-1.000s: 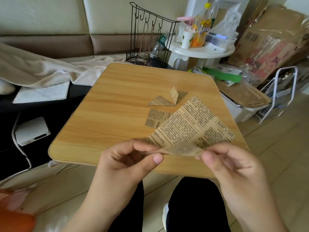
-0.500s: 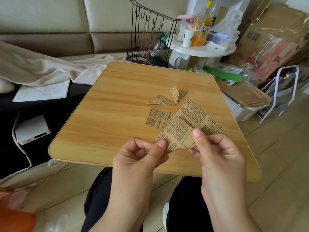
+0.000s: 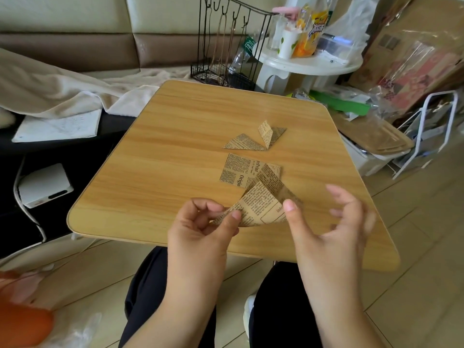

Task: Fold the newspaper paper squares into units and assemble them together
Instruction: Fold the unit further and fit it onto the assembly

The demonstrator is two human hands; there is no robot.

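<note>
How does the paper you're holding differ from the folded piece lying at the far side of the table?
The held paper is up off the wooden table, pinched by the left hand; the folded unit lies on the table untouched. The held paper is curled and only partly folded; the folded unit shows crisp triangular flaps, one standing up. The held paper looks larger. Both are tan newspaper print.
</note>
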